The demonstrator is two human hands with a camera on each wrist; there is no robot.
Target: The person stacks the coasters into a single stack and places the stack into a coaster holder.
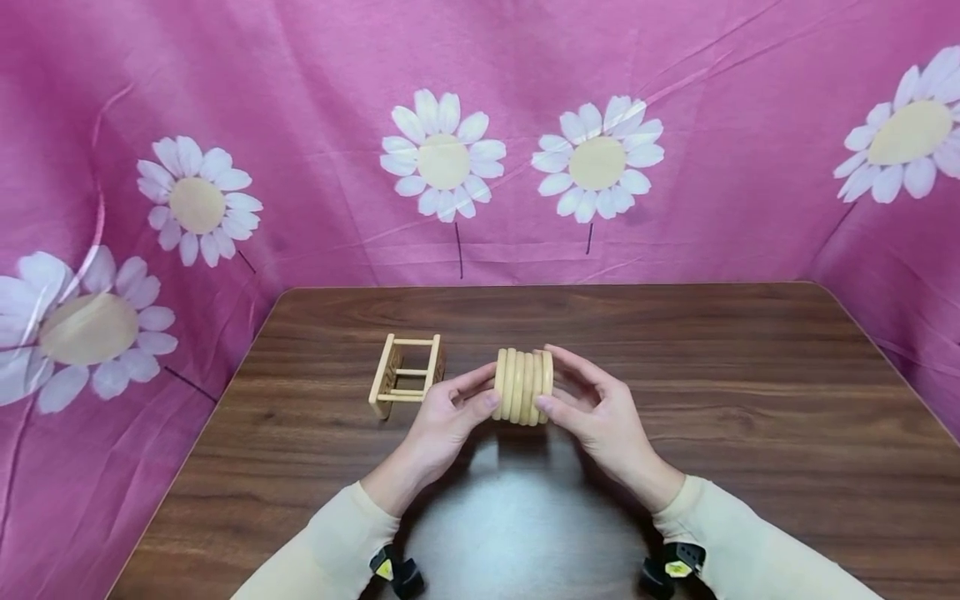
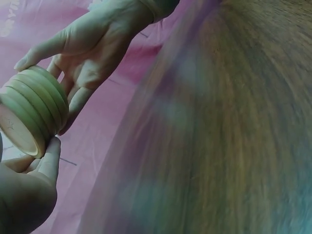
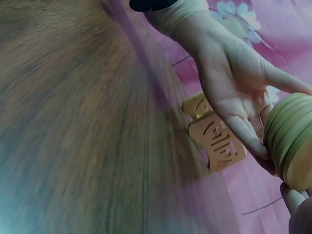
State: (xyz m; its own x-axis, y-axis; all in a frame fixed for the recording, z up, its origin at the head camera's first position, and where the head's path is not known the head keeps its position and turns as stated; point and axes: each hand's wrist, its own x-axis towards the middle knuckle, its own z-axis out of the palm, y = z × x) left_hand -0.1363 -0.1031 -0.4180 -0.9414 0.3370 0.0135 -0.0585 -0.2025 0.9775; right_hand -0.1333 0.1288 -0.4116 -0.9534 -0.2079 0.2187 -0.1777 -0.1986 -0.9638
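Note:
Several round wooden coasters point(image 1: 522, 387) are held face to face in a stack, on edge, above the table. My left hand point(image 1: 444, 418) grips the stack's left end, thumb in front and fingers behind. The right end is held by my right hand point(image 1: 609, 419), its thumb on the near side and its fingers at the back. In the left wrist view, the end coaster point(image 2: 18, 130) shows a small star-like mark on its pale face. Just left of my left hand, a wooden coaster rack point(image 1: 387, 368) stands on the table; the hand partly covers its near right corner.
The dark wood-grain table point(image 1: 750, 375) reaches from the near edge back to a pink cloth point(image 1: 525, 50) printed with white daisies, which hangs behind and at both sides. Slotted cut-outs mark the rack's end panel point(image 3: 217, 141) in the right wrist view.

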